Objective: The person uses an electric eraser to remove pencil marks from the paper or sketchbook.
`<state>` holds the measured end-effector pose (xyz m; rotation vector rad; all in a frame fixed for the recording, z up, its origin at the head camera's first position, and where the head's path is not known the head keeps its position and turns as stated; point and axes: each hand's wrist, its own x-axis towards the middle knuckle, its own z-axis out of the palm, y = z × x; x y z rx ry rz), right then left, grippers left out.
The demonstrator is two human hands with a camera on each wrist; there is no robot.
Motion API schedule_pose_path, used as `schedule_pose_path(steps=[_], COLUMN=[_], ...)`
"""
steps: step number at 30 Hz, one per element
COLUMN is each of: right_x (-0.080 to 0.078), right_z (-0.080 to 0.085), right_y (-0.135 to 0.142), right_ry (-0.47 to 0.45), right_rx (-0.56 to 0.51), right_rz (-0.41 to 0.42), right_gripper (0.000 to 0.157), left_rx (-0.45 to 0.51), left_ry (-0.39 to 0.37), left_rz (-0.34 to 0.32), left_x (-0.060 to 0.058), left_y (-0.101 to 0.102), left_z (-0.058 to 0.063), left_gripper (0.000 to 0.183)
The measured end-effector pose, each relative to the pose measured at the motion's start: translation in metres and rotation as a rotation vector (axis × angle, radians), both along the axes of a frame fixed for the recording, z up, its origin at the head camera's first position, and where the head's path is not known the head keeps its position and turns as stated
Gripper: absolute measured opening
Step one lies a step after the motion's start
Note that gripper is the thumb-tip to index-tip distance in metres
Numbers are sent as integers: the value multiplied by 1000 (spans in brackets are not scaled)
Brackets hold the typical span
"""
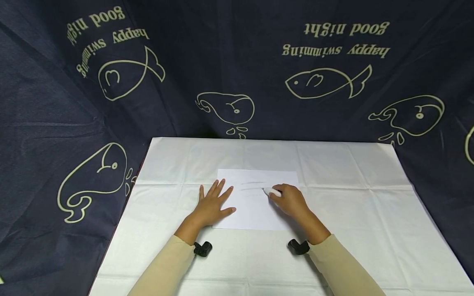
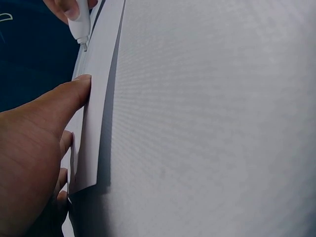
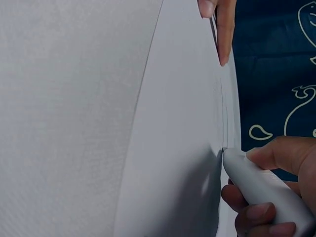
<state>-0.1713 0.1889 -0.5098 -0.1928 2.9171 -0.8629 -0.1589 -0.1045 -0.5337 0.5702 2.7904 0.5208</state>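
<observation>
A sheet of white paper (image 1: 255,213) lies on the white-covered table with two faint grey lines (image 1: 253,183) near its upper middle. My left hand (image 1: 211,206) rests flat with spread fingers over the paper's left edge. In the left wrist view its thumb (image 2: 74,94) lies on the sheet. With my right hand (image 1: 290,200) I grip a thick white, pen-shaped tool that looks like an electric eraser (image 3: 266,185). Its narrow tip points left and meets the paper at the right end of the lower line. My right palm is hidden in the head view.
A white cloth (image 1: 352,213) with fold creases covers the table. Behind and to the left hangs a dark blue curtain (image 1: 222,49) printed with fish and whales. Black wrist cameras (image 1: 203,249) sit at both sleeve cuffs, just over the cloth.
</observation>
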Motion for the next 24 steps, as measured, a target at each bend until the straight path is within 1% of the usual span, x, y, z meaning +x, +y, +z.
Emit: schedule_pose_path(steps=[3, 10, 19, 24], right_x=[0, 1, 1, 1], right_z=[-1, 1, 1, 1], right_y=[0, 1, 0, -1], right_ry=[-3, 6, -9, -13], right_rx=[-5, 6, -7, -4], right_rz=[10, -16, -9, -8], right_gripper=[33, 35, 32, 32], left_rx=[-1, 6, -1, 4], left_ry=[-3, 10, 11, 12], left_rz=[-1, -3, -4, -4], left_x=[0, 1, 1, 1], left_y=[0, 0, 1, 0], left_z=[1, 2, 5, 4], left_gripper=[76, 74, 74, 74])
